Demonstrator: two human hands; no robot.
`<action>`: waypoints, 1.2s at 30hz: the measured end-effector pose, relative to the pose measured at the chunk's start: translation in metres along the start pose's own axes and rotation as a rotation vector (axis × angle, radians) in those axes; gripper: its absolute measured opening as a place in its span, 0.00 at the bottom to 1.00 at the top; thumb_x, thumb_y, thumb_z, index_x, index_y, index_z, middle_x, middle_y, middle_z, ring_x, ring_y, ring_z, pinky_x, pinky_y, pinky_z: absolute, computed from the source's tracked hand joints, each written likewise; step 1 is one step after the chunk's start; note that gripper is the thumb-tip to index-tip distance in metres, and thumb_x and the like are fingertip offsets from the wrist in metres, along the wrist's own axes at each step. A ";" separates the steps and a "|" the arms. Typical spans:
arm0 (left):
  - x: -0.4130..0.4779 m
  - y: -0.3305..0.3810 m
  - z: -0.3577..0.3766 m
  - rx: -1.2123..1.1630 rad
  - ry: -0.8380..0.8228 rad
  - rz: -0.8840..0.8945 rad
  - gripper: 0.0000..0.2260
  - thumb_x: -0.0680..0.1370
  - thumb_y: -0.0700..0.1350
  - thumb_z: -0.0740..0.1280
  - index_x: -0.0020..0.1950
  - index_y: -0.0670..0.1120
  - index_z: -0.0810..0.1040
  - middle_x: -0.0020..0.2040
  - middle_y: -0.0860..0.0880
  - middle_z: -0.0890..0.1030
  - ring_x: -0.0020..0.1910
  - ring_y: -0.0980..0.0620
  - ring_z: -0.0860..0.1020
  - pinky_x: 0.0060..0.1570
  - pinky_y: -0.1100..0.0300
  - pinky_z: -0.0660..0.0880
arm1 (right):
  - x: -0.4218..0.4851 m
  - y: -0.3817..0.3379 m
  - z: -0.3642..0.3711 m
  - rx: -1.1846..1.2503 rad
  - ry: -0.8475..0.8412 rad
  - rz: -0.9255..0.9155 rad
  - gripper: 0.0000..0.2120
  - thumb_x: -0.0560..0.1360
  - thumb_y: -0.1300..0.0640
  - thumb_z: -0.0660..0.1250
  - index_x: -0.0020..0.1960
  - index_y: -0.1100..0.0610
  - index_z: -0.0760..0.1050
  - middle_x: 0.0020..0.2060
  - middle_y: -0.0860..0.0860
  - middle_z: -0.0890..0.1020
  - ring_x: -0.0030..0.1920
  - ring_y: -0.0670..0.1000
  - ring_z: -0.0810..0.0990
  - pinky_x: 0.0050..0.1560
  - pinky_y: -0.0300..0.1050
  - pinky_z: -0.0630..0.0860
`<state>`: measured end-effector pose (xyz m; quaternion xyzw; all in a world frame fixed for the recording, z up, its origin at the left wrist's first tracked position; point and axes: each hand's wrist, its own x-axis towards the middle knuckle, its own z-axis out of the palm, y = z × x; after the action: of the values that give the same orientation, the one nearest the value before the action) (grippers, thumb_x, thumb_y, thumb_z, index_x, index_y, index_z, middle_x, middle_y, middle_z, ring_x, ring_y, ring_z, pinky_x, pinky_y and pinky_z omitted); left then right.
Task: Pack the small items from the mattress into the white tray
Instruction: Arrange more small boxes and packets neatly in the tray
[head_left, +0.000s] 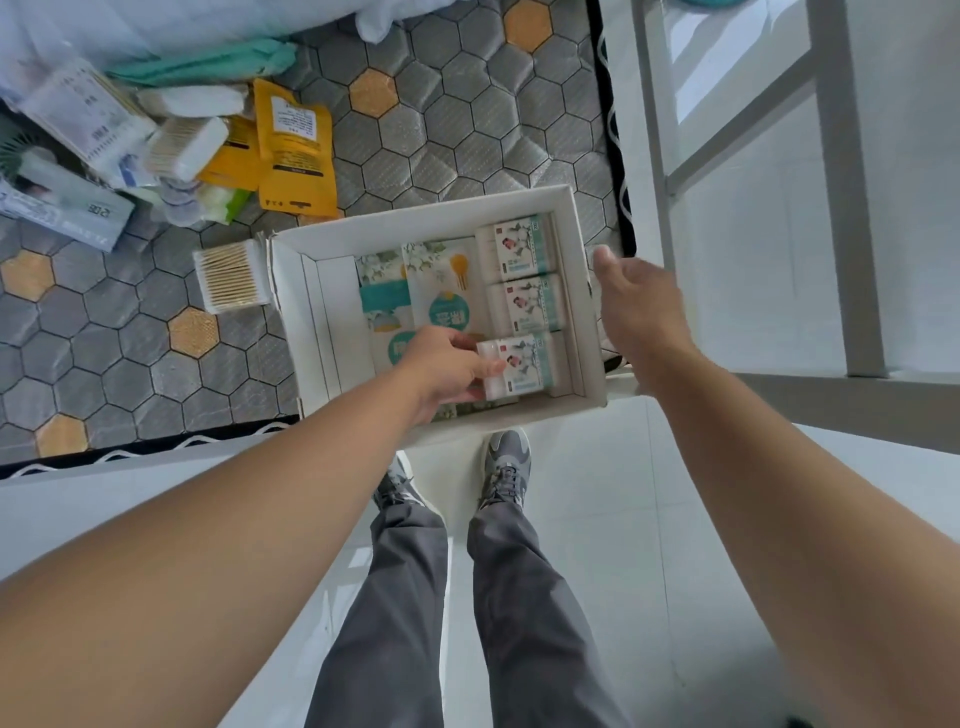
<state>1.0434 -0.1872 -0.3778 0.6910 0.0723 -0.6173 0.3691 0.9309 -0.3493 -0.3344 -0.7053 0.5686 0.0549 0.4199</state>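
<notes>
Down nearest, grey trousers (524, 597) and grey shoes (506, 462) stood on the white tiled floor (649, 545), right at the mattress (467, 104) corner. The left hand (447, 371) reached into the white tray (415, 223), its fingers and thumb curled round the nearest pack (527, 366), a small white-and-teal one sitting in the tray's near right corner. The tray rested on the mattress corner, its near edge jutting past the edge over the floor. Two more matching packs (530, 304) lay in a column beyond the held one along the right wall, and two flat floral sachets (441, 291) lay just left of them. The right hand (634, 301) was at the tray's right wall with fingers loosely spread and holding nothing; whether it touched the rim could not be told. A box of cotton swabs (231, 278) lay just beside the tray's left wall. Farther off were yellow pouches (296, 150) and a heap of other packets (88, 119).
</notes>
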 end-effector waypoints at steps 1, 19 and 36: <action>0.003 0.000 0.004 0.001 0.004 0.002 0.10 0.74 0.33 0.74 0.50 0.43 0.77 0.53 0.42 0.85 0.51 0.44 0.85 0.48 0.50 0.84 | 0.002 -0.001 0.002 0.067 -0.097 0.038 0.25 0.84 0.41 0.54 0.33 0.54 0.62 0.31 0.51 0.70 0.34 0.54 0.69 0.42 0.47 0.67; 0.025 -0.007 0.041 0.057 0.397 0.089 0.18 0.68 0.40 0.81 0.56 0.45 0.84 0.50 0.47 0.86 0.49 0.46 0.84 0.53 0.49 0.83 | -0.003 0.002 0.016 0.493 -0.427 0.296 0.26 0.77 0.26 0.52 0.46 0.42 0.79 0.50 0.50 0.85 0.52 0.54 0.84 0.56 0.54 0.79; 0.012 -0.020 0.009 0.686 0.664 0.442 0.24 0.77 0.37 0.68 0.73 0.42 0.72 0.75 0.46 0.66 0.73 0.46 0.66 0.71 0.51 0.70 | -0.010 -0.005 0.028 0.195 -0.099 0.108 0.31 0.83 0.35 0.46 0.38 0.58 0.68 0.31 0.52 0.72 0.35 0.54 0.72 0.35 0.47 0.68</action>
<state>1.0277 -0.1830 -0.3970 0.9293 -0.1683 -0.2607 0.2002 0.9426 -0.3231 -0.3439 -0.6260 0.5868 0.0568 0.5105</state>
